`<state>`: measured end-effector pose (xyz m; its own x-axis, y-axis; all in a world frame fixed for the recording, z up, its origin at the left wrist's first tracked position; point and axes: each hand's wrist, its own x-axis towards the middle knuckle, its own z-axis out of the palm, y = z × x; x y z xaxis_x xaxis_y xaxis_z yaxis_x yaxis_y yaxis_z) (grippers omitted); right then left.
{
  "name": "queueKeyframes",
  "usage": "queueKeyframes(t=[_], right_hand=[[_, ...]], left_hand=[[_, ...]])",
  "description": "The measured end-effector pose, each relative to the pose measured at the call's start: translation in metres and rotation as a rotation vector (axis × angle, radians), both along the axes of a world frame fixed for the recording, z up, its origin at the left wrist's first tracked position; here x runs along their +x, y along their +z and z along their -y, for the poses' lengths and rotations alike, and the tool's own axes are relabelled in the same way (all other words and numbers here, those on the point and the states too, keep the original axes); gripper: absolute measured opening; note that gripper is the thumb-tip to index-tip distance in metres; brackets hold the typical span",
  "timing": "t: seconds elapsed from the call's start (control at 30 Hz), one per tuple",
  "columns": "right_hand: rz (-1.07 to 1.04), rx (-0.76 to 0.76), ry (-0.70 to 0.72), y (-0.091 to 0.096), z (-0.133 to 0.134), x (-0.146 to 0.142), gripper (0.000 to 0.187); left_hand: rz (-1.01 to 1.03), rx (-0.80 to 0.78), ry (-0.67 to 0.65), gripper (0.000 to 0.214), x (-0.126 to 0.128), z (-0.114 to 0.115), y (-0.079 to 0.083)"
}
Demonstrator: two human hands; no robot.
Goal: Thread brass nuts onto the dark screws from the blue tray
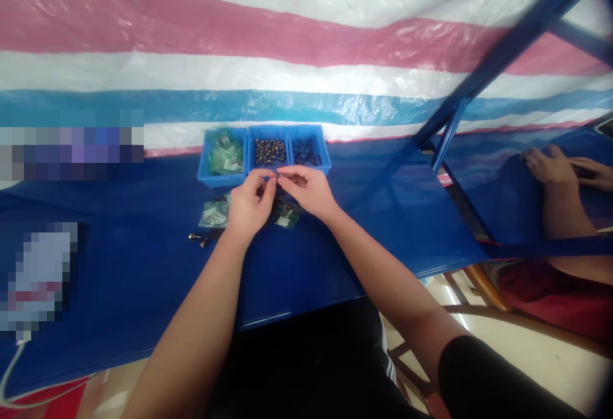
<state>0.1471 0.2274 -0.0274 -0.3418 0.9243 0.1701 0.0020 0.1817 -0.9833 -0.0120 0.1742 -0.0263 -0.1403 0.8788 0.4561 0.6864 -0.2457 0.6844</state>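
My left hand [251, 205] and my right hand [309, 190] meet fingertip to fingertip just in front of the blue bins. Both are closed in a pinch around a small thin piece, too small to name. Beneath the left hand lies a clear packet with pale parts [214, 214], and a second small packet [286, 214] rests under the right hand. Two metal bolts with dark shanks [195, 237] [204, 241] lie to the left of my left wrist, which partly hides more dark pieces.
Behind my hands stand three joined bins: a left bin [223, 181] with greenish plastic packets, a middle one [267, 129] with brassy-headed bolts, a right one [306, 130] with dark screws. A blue metal frame [507, 36] rises at right; another person's hands [553, 167] are beyond it.
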Motion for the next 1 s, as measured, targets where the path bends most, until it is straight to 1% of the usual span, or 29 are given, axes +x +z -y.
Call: queueKeyframes(t=[0.13, 0.3, 0.53, 1.0], right_hand=[[0.000, -0.006, 0.028, -0.0038, -0.0018, -0.0009, 0.028], [-0.043, -0.114, 0.060, -0.0025, -0.0018, -0.0015, 0.032], [-0.088, -0.177, 0.080, -0.0018, -0.0033, -0.0020, 0.028], [-0.065, -0.138, 0.090, -0.0032, -0.0033, -0.0006, 0.031]], left_hand=[[-0.003, 0.010, 0.024, 0.024, 0.0004, 0.0001, -0.0001], [0.010, 0.018, -0.006, 0.025, 0.0010, 0.0010, 0.0008], [0.023, 0.012, -0.020, 0.026, -0.0004, 0.0005, -0.0001], [0.012, 0.005, 0.000, 0.023, -0.0004, 0.0002, -0.0011]])
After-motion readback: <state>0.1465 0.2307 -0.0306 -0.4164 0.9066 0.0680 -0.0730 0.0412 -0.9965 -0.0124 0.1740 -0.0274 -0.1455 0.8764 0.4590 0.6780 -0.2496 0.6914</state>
